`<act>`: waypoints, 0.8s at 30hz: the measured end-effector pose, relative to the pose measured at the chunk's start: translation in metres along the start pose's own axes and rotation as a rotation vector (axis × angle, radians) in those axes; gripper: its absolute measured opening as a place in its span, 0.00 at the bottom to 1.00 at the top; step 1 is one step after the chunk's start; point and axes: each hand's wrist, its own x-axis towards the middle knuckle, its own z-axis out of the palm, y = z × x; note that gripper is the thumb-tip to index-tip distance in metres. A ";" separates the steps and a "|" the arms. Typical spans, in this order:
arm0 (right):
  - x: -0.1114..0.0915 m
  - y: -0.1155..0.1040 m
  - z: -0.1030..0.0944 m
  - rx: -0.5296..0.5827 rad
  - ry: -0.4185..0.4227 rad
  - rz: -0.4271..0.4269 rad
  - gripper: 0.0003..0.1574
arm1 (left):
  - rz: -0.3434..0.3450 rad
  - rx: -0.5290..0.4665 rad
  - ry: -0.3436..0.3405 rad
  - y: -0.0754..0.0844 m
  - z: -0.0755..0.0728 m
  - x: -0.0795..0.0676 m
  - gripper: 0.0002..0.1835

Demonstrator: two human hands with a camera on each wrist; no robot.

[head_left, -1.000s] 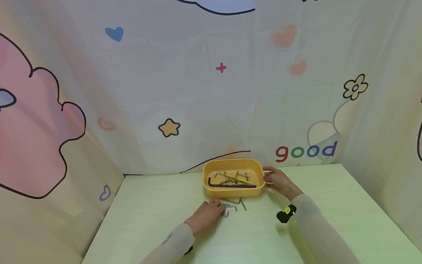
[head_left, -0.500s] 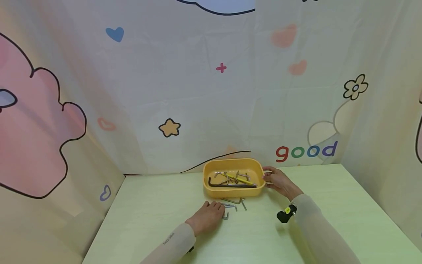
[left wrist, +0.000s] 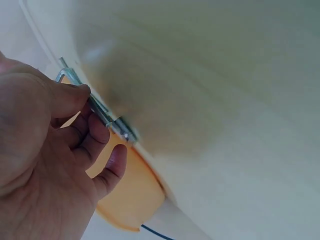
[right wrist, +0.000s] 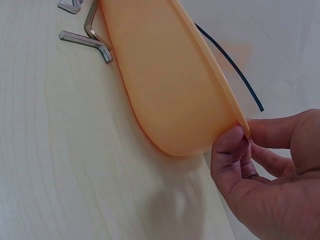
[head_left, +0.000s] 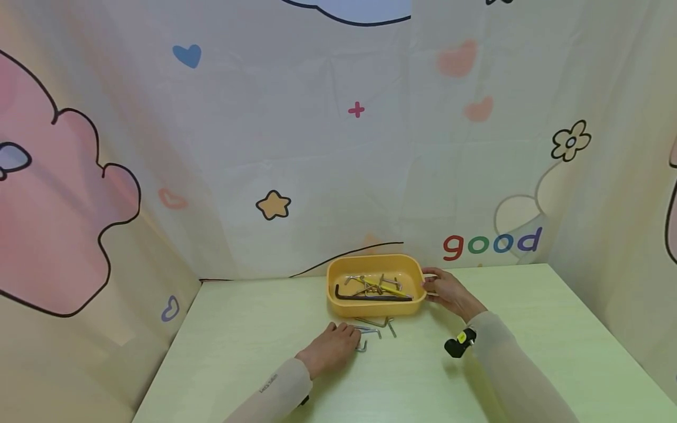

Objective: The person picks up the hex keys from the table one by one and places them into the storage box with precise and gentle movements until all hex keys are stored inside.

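My left hand (head_left: 332,348) is low at the table, just in front of the yellow box. Its thumb and fingers pinch a silver hex key (left wrist: 100,112), seen close up in the left wrist view. At the fingertips in the head view shows the bent end of a hex key (head_left: 362,347). My right hand (head_left: 448,291) pinches the right end of the box (head_left: 381,309) at its rim, thumb on one side and fingers on the other. Between left hand and box lie a few more hex keys (head_left: 392,328) on the table.
Inside the box are several hex keys, a long black hex key (head_left: 372,298) and a yellow slim stick-like thing (head_left: 388,288). Behind the box hangs a printed cloth (head_left: 317,147) that encloses the pale table (head_left: 233,341) on three sides.
My left hand has shifted very slightly toward me, and the bent hex key end at its fingertips has moved a little the same way. Right hand and box stay in place.
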 end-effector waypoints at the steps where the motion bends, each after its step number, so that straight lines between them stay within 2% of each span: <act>1: 0.000 0.000 0.000 0.001 0.001 -0.001 0.34 | 0.010 0.018 0.016 0.000 -0.001 -0.001 0.13; 6: 0.002 0.000 0.000 0.007 0.010 -0.003 0.34 | 0.027 0.073 0.083 -0.001 -0.010 -0.005 0.12; 16: 0.002 0.001 0.000 0.008 0.009 0.003 0.34 | 0.021 0.067 0.152 -0.004 -0.016 -0.006 0.14; 24: 0.003 0.002 -0.001 0.004 0.006 0.014 0.34 | 0.016 0.074 0.220 -0.010 -0.029 -0.011 0.15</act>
